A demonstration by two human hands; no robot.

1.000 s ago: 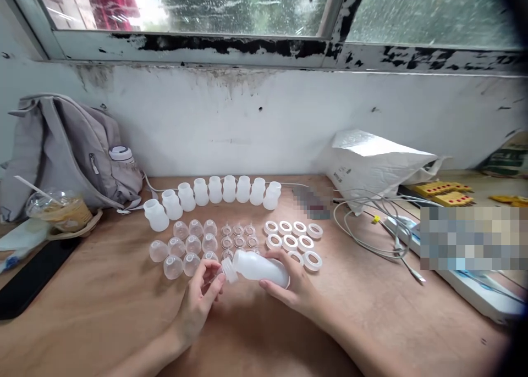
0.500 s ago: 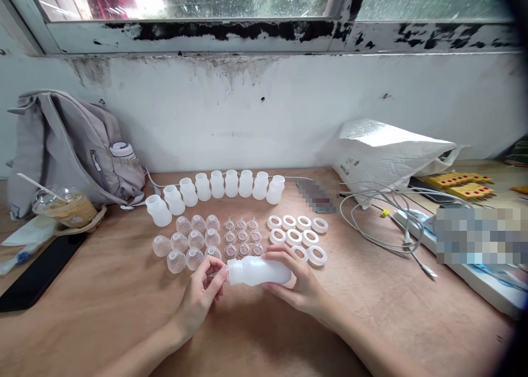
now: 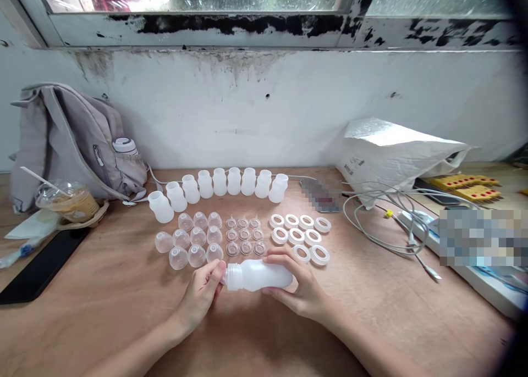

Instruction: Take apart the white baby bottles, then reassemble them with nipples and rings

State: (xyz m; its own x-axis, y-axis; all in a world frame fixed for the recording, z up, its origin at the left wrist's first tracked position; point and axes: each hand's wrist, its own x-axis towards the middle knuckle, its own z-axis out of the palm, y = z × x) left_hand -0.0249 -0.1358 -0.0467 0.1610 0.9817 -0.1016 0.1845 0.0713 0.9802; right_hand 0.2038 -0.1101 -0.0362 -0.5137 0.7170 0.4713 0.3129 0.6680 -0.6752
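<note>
My right hand (image 3: pixel 297 282) is wrapped round a frosted white baby bottle (image 3: pixel 258 274), which lies on its side in the air with its neck to the left. At the bottle's mouth, my left hand (image 3: pixel 205 285) pinches a clear teat (image 3: pixel 224 273), mostly hidden by the fingers. Just beyond the hands stand rows of clear teats (image 3: pixel 244 235) with round bases. Left of them are clear domed caps (image 3: pixel 197 236), and to the right lie white ring collars (image 3: pixel 296 236). Several frosted bottles (image 3: pixel 219 182) stand upright in a curved row behind.
On the left are a grey backpack (image 3: pixel 78 140), an iced drink cup (image 3: pixel 72 201) and a black phone (image 3: pixel 43 267). A white bag (image 3: pixel 396 157), coiled cables (image 3: pixel 379 223) and a power strip (image 3: pixel 466 272) occupy the right. The wall (image 3: pixel 247 107) closes off the back.
The left fingers have closed in tighter at the bottle's mouth, over the teat. The bottle stays in the right hand, almost unmoved. The view has shifted slightly.
</note>
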